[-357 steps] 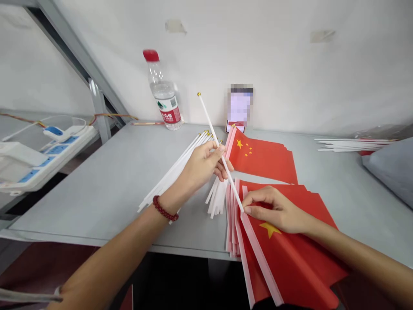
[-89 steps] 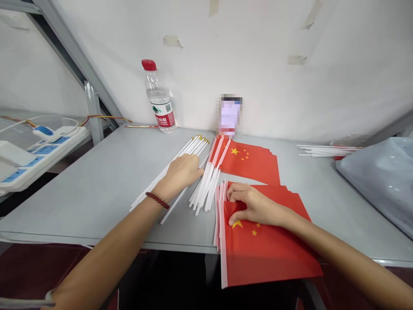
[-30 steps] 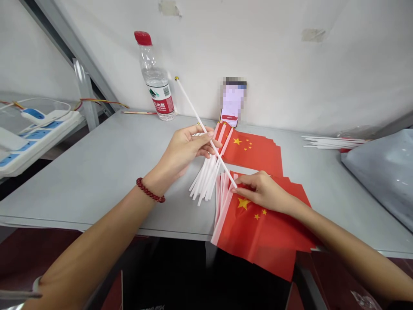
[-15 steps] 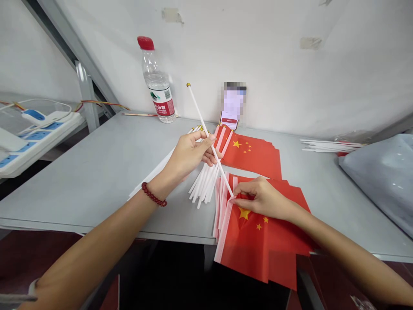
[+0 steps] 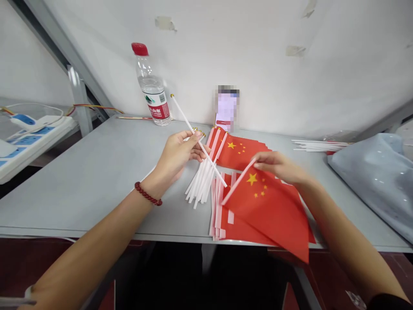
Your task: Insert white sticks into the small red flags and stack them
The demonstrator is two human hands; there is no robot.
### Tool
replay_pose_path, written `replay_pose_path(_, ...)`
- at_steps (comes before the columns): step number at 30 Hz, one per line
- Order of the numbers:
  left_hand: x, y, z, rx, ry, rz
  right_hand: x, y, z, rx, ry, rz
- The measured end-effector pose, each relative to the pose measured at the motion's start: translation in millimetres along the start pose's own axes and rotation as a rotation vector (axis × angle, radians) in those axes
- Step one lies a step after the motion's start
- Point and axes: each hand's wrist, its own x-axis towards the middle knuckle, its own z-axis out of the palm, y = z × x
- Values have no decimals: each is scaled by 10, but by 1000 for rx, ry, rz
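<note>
My left hand (image 5: 185, 153) pinches a white flagpole (image 5: 213, 164) with a gold ball tip, held aslant above the table. My right hand (image 5: 271, 163) is closed on the upper corner of a red flag (image 5: 274, 211) with yellow stars, its white sleeve edge slanting down to the left. The pole's lower end is apart from this sleeve. Beneath the held flag lies a stack of loose flags (image 5: 217, 219). Behind it are flags on poles (image 5: 247, 150), their white sticks (image 5: 196, 189) fanned toward me. More gold-tipped poles lie partly hidden behind my left hand.
A water bottle (image 5: 155, 97) and a lit phone (image 5: 226, 107) stand against the white wall. Several white sticks (image 5: 318, 146) lie at the right, beside a grey-blue bag (image 5: 371, 181). A power strip (image 5: 38, 137) is at far left. The table's front edge (image 5: 167, 238) is near me.
My right hand has lifted the flag's corner up and to the right, away from the pole's end. The sleeve edge has swung to a new slant. My left hand still grips the pole.
</note>
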Motion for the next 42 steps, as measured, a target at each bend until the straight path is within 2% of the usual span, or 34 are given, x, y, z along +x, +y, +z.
replay_pose_path(3,-9,1,1,-47,39,-34,-45,-29,-202,148,220,-129)
replay_pose_path(6,-8,-5,-6,-66,69,-63,-42,-14,-298,206,346,-174)
replay_pose_path(8,-8,-9,-9,-67,81,-58,-17,7,-259,96,388,-141)
replay_pose_path(11,-13,-13,0,-60,91,-33,16,0,-21,-288,406,-91)
replay_pose_path(12,-16,-15,6,-49,80,-28,19,-16,93,-420,395,-103)
replay_pose_path(15,-28,-27,33,19,7,-19,-7,-85,441,-640,178,-205)
replay_pose_path(19,-46,-51,79,108,-14,35,-80,-147,707,-588,21,-309)
replay_pose_path(22,-54,-59,98,123,-12,48,-101,-146,742,-465,-1,-370)
replay_pose_path(27,-70,-43,106,123,-86,27,-87,-137,727,-363,29,-456)
replay_pose_path(33,-97,-57,149,110,-156,0,-100,-157,733,-350,11,-475)
replay_pose_path(42,-99,-102,191,96,-201,-2,-116,-180,737,-383,-9,-482)
